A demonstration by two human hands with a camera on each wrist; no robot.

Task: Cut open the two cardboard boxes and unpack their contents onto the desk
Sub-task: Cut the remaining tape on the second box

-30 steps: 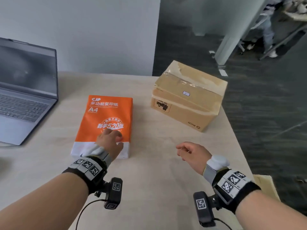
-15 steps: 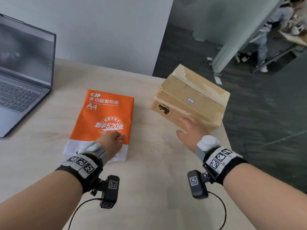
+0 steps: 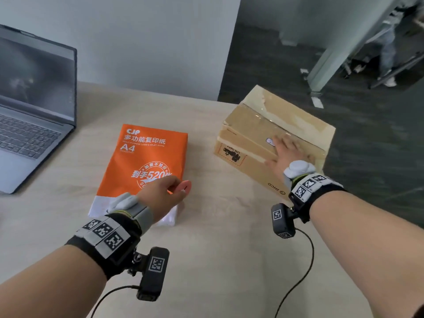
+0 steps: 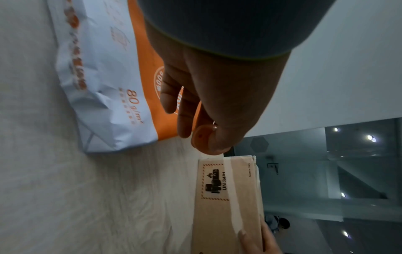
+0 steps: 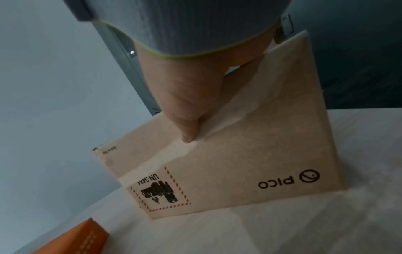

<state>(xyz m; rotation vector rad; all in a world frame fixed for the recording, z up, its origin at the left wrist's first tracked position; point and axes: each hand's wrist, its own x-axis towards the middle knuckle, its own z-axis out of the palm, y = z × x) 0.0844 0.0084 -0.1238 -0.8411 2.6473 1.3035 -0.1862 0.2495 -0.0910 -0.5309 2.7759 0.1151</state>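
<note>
A taped cardboard box marked PICO stands at the desk's right edge; the left wrist view shows its labelled side, the right wrist view its front. My right hand lies flat on its top near the front edge, fingers straight, thumb against the tape seam. My left hand hovers over the near end of an orange A4 paper ream and pinches a small round pinkish-orange cutter, which also shows between its thumb and fingers. I see only one box.
An open laptop sits at the far left of the light wooden desk. The desk's right edge runs just past the box, with dark floor beyond. A person's legs and a pillar show far off at the upper right.
My right hand reached forward from the desk and came to rest on the box top. My left hand lifted off the ream with the round cutter pinched in its fingers.
</note>
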